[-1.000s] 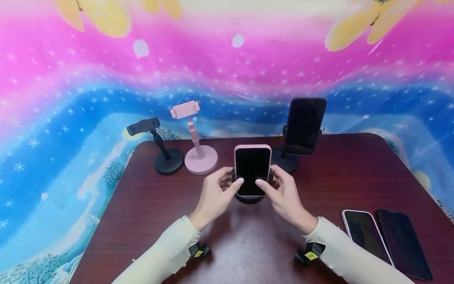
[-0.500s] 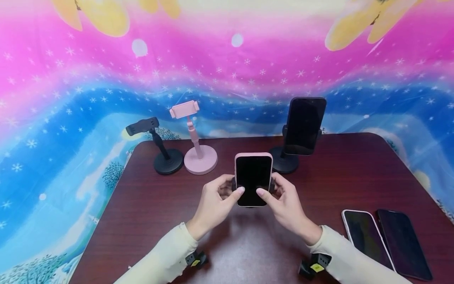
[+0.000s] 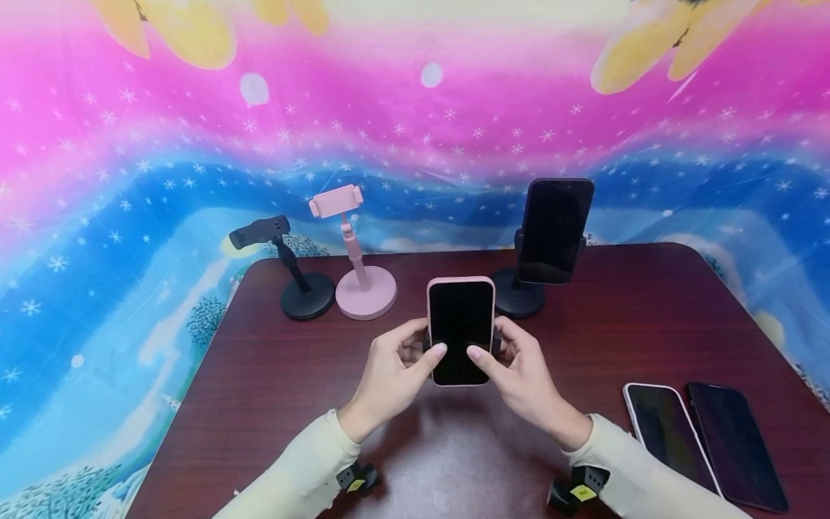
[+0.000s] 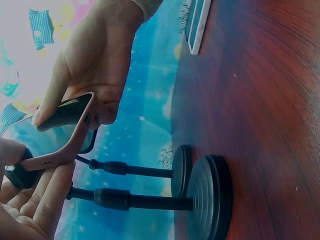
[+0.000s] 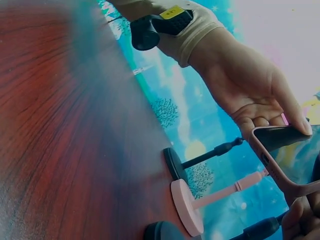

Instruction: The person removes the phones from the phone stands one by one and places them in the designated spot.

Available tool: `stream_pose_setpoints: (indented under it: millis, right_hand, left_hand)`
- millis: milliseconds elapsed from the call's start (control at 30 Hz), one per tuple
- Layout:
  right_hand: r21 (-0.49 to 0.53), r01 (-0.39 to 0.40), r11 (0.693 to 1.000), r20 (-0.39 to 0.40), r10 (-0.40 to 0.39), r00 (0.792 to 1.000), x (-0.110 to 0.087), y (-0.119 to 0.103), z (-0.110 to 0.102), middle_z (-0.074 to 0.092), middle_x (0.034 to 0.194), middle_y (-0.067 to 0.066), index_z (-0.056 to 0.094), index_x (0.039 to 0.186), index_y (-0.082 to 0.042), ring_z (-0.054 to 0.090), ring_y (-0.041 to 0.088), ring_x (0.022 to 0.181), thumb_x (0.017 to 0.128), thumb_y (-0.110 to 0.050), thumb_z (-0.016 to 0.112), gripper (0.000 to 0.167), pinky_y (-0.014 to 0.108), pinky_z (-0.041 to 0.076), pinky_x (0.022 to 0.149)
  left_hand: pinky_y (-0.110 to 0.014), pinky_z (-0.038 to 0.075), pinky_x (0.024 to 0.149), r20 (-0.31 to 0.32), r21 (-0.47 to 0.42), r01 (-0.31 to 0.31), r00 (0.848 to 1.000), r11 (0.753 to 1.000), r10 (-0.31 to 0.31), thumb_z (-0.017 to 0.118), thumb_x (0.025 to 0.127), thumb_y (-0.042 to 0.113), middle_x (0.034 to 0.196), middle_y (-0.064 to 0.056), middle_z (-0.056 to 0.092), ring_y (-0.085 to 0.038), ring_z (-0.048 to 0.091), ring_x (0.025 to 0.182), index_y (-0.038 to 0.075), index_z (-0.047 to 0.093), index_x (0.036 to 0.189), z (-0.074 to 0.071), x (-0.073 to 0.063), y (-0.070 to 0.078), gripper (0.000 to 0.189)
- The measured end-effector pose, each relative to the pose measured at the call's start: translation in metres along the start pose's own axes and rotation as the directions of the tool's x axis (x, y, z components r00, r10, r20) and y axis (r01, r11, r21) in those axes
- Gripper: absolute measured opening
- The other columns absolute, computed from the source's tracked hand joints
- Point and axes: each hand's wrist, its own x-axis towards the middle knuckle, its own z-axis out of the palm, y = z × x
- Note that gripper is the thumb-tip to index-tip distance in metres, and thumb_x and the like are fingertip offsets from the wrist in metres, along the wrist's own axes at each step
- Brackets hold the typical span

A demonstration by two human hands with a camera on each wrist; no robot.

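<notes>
Phone (image 3: 462,328) upright lengthwise, screen (image 3: 462,306) toward the person (image 3: 295,461)

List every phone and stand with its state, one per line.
Pink phone: upright, screen dark
Middle black stand: holding pink phone
Left black stand: empty
Pink stand: empty
Tall phone: screen dark
Right black stand: holding tall phone
White phone: flat, screen dark
Rightmost phone: flat, screen dark

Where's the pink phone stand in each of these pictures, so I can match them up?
Head: the pink phone stand is just left of centre, about mid-height.
Left wrist: not in it.
Right wrist: lower part, right of centre, turned sideways.
Shared landmark: the pink-edged phone, held between left hand and right hand.
</notes>
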Motion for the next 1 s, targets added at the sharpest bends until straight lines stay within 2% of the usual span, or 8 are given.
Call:
stream_pose_setpoints:
  millis: [133,267,367,467,600,800,1000]
  right_hand:
    - [-0.009,-0.031,0.999,0.021,0.031,0.999,0.000,-0.004,-0.001,0.074,0.105,-0.015,0.056,0.120,0.009,0.075,0.006,0.092,0.094,0.005,0.064,0.027,0.027,0.064,0.075]
    - [-0.054,-0.075,0.996,0.063,0.078,0.995,0.002,-0.009,-0.003,0.074,0.112,0.006,0.056,0.127,0.006,0.075,0.008,0.093,0.096,0.000,0.064,0.032,0.028,0.064,0.077]
    - [-0.126,-0.089,0.988,0.070,0.098,0.993,0.003,-0.014,-0.006,0.071,0.114,0.019,0.059,0.127,0.002,0.072,0.005,0.094,0.098,-0.005,0.063,0.030,0.024,0.062,0.079]
    - [-0.194,-0.066,0.979,0.035,0.074,0.997,0.006,-0.019,-0.010,0.070,0.107,0.014,0.063,0.119,-0.001,0.066,0.004,0.089,0.099,-0.007,0.063,0.021,0.020,0.057,0.077]
    - [-0.224,-0.012,0.974,-0.023,0.007,1.000,0.011,-0.025,-0.013,0.065,0.098,0.002,0.064,0.113,-0.003,0.059,0.009,0.082,0.099,-0.007,0.062,0.015,0.021,0.053,0.071]
    - [-0.167,0.014,0.986,-0.025,-0.019,0.999,0.027,-0.036,-0.010,0.066,0.097,-0.004,0.063,0.117,-0.002,0.061,0.011,0.080,0.099,-0.004,0.060,0.018,0.026,0.056,0.063]
    - [-0.117,0.003,0.993,-0.002,-0.003,1.000,0.037,-0.042,-0.008,0.069,0.101,-0.007,0.061,0.122,0.000,0.070,0.010,0.084,0.100,-0.007,0.059,0.023,0.025,0.060,0.072]
  left_hand:
    - [-0.022,0.059,0.065,0.011,0.002,0.011,1.000,1.000,-0.011,0.072,0.094,0.013,0.096,-0.016,0.077,-0.006,0.069,0.069,0.004,0.066,0.127,-0.001,0.000,0.001,0.034]
    - [-0.022,0.058,0.063,0.024,0.002,0.026,0.999,1.000,-0.026,0.071,0.094,0.013,0.095,-0.015,0.077,-0.006,0.068,0.068,0.005,0.067,0.127,-0.003,-0.001,0.003,0.034]
    - [-0.021,0.057,0.063,0.030,0.000,0.033,0.999,0.999,-0.033,0.071,0.094,0.013,0.095,-0.016,0.077,-0.006,0.068,0.068,0.005,0.067,0.127,-0.004,-0.001,0.004,0.034]
    - [-0.021,0.057,0.063,0.035,-0.003,0.033,0.999,0.999,-0.033,0.071,0.094,0.012,0.096,-0.016,0.077,-0.006,0.068,0.068,0.005,0.067,0.127,-0.003,0.000,0.004,0.034]
    - [-0.021,0.057,0.063,0.037,-0.009,0.030,0.999,1.000,-0.030,0.071,0.094,0.012,0.097,-0.017,0.077,-0.005,0.068,0.068,0.004,0.067,0.127,-0.003,0.001,0.003,0.034]
    - [-0.022,0.059,0.066,0.034,-0.008,0.036,0.999,0.999,-0.035,0.071,0.094,0.011,0.097,-0.018,0.077,-0.005,0.070,0.070,0.004,0.067,0.127,-0.003,0.001,0.002,0.034]
    - [-0.022,0.059,0.065,0.043,-0.017,0.038,0.998,0.999,-0.037,0.071,0.094,0.012,0.097,-0.018,0.077,-0.007,0.071,0.070,0.004,0.067,0.128,-0.003,0.001,0.003,0.035]
